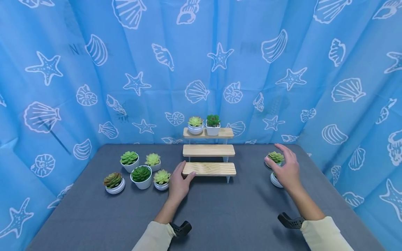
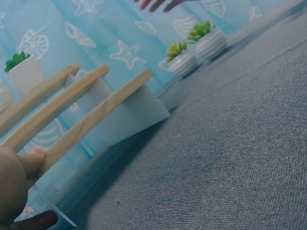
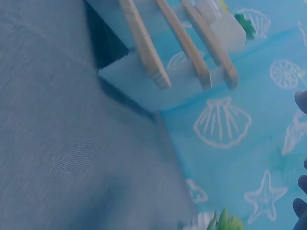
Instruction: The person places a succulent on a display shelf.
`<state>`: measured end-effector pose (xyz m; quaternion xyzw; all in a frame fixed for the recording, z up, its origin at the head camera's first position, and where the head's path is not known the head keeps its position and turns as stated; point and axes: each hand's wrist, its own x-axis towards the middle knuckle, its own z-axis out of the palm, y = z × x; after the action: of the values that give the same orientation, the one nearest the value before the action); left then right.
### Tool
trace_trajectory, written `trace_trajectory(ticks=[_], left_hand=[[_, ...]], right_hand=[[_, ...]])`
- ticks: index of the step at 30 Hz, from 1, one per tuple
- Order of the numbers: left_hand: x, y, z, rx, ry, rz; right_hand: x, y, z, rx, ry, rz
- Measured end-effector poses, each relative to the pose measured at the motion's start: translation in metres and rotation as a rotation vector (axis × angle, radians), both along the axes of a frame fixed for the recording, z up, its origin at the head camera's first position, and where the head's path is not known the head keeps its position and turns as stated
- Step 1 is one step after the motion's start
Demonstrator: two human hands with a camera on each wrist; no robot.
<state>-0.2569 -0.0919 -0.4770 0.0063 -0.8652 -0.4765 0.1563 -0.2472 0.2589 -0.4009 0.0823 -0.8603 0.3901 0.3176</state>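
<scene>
A three-tier display stand (image 1: pixel 208 150) with pale wooden boards stands at the middle of the table. My left hand (image 1: pixel 180 182) holds the left end of its lowest board (image 2: pixel 91 120), the thumb at the front edge. Two potted succulents, one in a round white pot (image 1: pixel 195 129) and one in a square white pot (image 1: pixel 213 130), sit on the top board. At the right my right hand (image 1: pixel 286 169) hovers with thumb and fingers spread apart, holding nothing. Close to it, partly hidden, are a rear succulent (image 1: pixel 276 156) and a front one in a ribbed white pot (image 1: pixel 276 180).
Several potted succulents stand left of the stand, among them a reddish one (image 1: pixel 113 181), a dark green one (image 1: pixel 141 174) and a pale one (image 1: pixel 162 177) close to my left hand. A grey cloth covers the table (image 1: pixel 226 216). Behind hangs a blue shell-print curtain (image 1: pixel 176 87).
</scene>
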Motion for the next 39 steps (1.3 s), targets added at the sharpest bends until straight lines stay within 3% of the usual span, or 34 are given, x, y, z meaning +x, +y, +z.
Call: trace_trajectory(ticks=[11, 18, 33, 39], left_hand=[[0.0, 0.0, 0.001, 0.005, -0.009, 0.002], [0.001, 0.0, 0.001, 0.012, -0.013, -0.005], [0.0, 0.001, 0.004, 0.012, -0.047, 0.007], [0.0, 0.001, 0.003, 0.013, -0.049, 0.011]], right_hand=[[0.026, 0.035, -0.033, -0.11, -0.241, -0.064], [0.035, 0.046, -0.049, -0.173, -0.4, -0.035], [0.031, 0.053, -0.062, -0.177, -0.624, -0.014], [0.027, 0.053, -0.066, -0.133, -0.651, -0.046]])
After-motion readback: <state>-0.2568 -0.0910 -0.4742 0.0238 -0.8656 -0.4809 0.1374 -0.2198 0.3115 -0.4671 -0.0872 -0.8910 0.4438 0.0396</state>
